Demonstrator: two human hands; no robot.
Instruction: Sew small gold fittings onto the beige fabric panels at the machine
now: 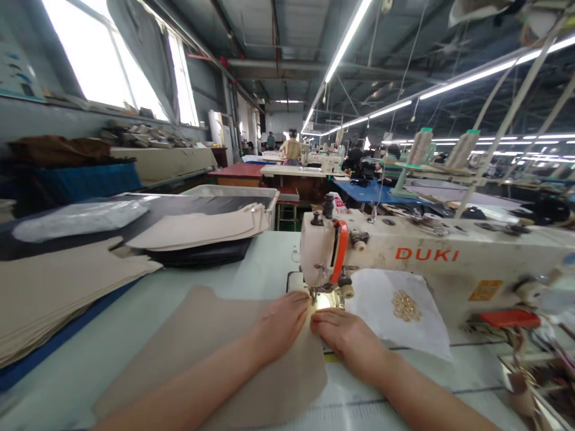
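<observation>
A beige fabric panel (215, 353) lies across the table, its right edge under the head of a white sewing machine (368, 248) with a lit needle area. My left hand (281, 326) presses on the panel just left of the needle, fingers bent together at its edge. Close by on the right, my right hand (348, 335) has its fingers curled at the same edge, just in front of the presser foot. The fingertips of both hands almost meet there. The needle tip and any small piece under the fingers are hard to make out.
Stacked beige panels (58, 287) lie at left, with more beige pieces (202, 230) on black material behind. Gold rings (406, 306) sit on a white sheet (372, 299) beside the machine. Thread cones (420, 148) stand at back right. People work farther off.
</observation>
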